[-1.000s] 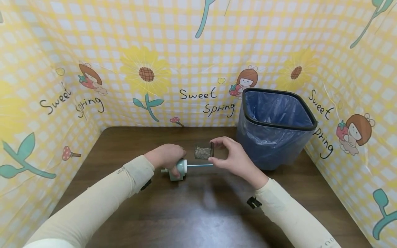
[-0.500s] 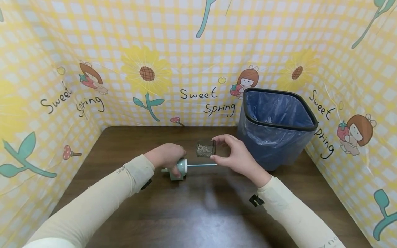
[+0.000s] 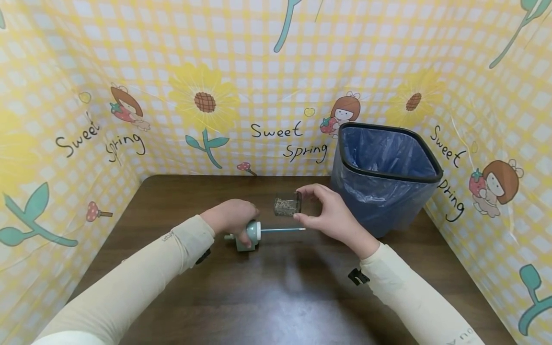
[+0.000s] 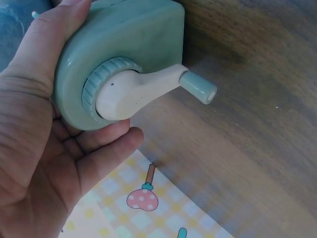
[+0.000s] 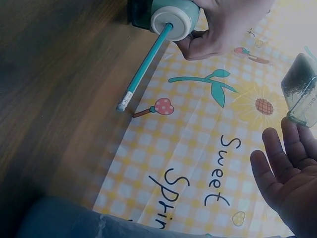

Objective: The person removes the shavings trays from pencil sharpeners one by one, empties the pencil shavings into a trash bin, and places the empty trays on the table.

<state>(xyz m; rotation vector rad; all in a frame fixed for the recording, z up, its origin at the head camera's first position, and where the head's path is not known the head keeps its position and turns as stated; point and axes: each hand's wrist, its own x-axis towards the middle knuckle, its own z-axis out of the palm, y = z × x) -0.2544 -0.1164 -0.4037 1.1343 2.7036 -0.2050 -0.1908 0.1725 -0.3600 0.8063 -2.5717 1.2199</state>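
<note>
My left hand [image 3: 230, 215] grips a pale green hand-crank pencil sharpener [image 4: 148, 34] low over the table. Its white crank arm [image 4: 143, 89] and green knob stick out on the left side. A blue-green pencil [image 5: 146, 69] is in the sharpener's white front ring, its eraser end pointing right. Between thumb and fingers my right hand [image 3: 329, 211] pinches the edge of a clear smoky shavings drawer [image 3: 286, 206]. Dark pencil shavings fill part of the drawer, which is held above the pencil, apart from the sharpener.
A blue trash bin [image 3: 375, 206] lined with a clear bag stands at the right back of the brown wooden table [image 3: 207, 297], just beyond my right hand. Yellow checked cloth [image 3: 267, 86] hangs close around the back and sides.
My right hand has moved slightly right and up with the shavings drawer, so the pencil's eraser end now shows. My left hand and the sharpener have stayed in place.
</note>
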